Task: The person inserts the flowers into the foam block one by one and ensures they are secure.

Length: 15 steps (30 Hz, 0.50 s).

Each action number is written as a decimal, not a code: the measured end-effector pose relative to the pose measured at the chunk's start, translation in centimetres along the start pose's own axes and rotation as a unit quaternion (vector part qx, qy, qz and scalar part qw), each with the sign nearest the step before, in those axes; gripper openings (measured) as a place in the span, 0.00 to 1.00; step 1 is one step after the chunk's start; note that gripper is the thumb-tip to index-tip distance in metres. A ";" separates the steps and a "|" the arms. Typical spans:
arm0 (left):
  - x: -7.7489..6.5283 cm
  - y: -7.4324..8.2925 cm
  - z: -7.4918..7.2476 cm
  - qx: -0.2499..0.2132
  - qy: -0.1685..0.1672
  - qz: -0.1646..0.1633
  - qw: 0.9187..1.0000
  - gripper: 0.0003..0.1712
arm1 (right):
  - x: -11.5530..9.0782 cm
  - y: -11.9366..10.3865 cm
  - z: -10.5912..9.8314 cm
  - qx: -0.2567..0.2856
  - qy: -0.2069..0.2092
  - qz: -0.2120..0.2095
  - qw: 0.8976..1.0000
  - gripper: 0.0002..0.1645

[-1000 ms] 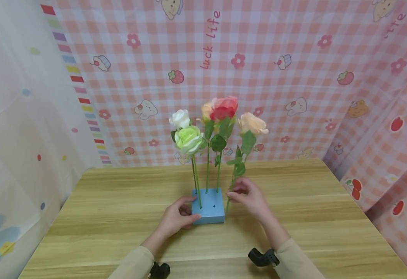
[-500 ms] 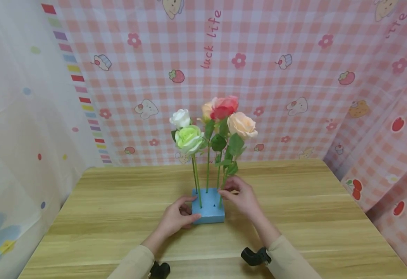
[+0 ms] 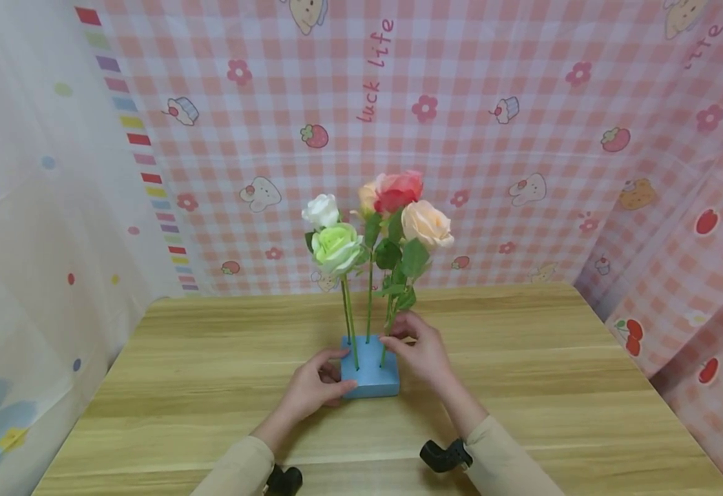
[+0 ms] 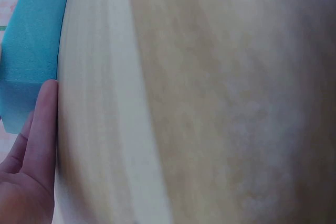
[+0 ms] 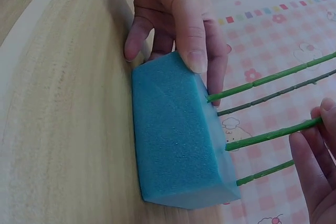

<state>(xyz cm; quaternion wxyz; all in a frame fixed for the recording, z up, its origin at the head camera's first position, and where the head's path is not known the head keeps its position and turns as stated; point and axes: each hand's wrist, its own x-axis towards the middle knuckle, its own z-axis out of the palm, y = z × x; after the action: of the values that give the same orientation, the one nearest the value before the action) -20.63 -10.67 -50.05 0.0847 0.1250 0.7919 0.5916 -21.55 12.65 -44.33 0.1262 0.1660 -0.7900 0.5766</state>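
A light blue foam block sits on the wooden table with several artificial roses upright in it. My left hand grips the block's left side, thumb at the front corner. Between thumb and fingers, my right hand pinches the green stem of a peach rose. That stem's lower end meets the top face at the front right spot. A white rose and a green rose stand on the left. Behind are a pinkish-red rose and another peach bloom, partly hidden.
The wooden table extends around the block. A pink checked curtain hangs behind it, and a white dotted curtain on the left. Black wrist mounts show at both sleeves.
My right hand has carried the peach rose leftward, from beside the block to over it, and the stem's end now meets the front right hole. The left hand stays on the block.
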 end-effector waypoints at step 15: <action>-0.1 0.2 0.0 0.001 0.000 -0.001 1.000 0.34 | 0.1 0.6 0.3 -0.007 -0.004 -0.003 1.000 0.12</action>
<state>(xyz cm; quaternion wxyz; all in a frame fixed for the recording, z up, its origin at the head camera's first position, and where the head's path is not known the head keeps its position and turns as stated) -20.55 -10.64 -49.89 0.0853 0.1246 0.7928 0.5905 -21.83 12.56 -44.87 0.1259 0.1700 -0.7940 0.5698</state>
